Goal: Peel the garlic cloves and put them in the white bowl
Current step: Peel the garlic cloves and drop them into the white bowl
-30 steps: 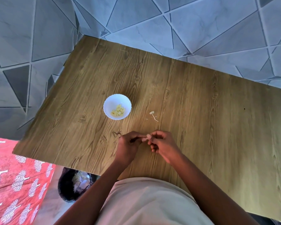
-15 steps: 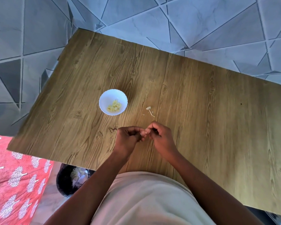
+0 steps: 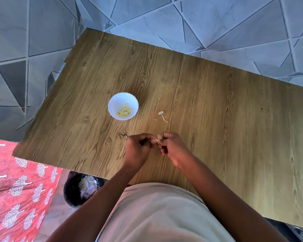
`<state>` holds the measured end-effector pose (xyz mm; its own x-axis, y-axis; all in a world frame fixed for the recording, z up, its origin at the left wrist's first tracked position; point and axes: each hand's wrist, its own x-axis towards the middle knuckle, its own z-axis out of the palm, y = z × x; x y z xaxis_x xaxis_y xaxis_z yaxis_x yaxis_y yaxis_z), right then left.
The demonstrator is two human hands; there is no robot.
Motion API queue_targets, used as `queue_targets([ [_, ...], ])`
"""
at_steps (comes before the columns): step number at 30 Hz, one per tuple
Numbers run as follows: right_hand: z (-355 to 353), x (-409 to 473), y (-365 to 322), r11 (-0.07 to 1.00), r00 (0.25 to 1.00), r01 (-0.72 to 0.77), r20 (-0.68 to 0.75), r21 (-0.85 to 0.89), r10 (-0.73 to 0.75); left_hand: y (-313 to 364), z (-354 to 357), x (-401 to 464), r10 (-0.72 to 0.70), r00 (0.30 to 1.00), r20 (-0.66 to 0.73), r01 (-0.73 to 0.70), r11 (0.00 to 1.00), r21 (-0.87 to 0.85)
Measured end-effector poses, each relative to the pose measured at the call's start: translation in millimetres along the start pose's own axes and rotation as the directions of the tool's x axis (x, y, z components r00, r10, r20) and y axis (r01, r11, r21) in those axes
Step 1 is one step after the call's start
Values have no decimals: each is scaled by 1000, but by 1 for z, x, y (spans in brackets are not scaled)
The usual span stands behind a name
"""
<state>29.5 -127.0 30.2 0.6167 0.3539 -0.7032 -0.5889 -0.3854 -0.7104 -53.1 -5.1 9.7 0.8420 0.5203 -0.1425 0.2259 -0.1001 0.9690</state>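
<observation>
Garlic clove (image 3: 157, 140), small and pale, is sitting between the two hands, nearer to the person than the white bowl (image 3: 123, 106) and a little to its right. The left hand (image 3: 138, 149) and the right hand (image 3: 171, 145) are both pinching it with curled fingers, each grip closing on the clove. The bowl is standing on the wooden bench (image 3: 217, 105) and is holding peeled yellow cloves (image 3: 124, 110). Bits of skin (image 3: 162, 115) are lying right of the bowl.
</observation>
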Motion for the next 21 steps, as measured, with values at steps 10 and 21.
queue_targets([
  [10,-9,-6,0,794,801,596,159,-120,-577,30,-23,33,-541,524,657,843,438,-312],
  [21,-13,15,11,971,975,122,-156,-205,-155,-3,-4,19,-137,989,-59,143,982,122],
])
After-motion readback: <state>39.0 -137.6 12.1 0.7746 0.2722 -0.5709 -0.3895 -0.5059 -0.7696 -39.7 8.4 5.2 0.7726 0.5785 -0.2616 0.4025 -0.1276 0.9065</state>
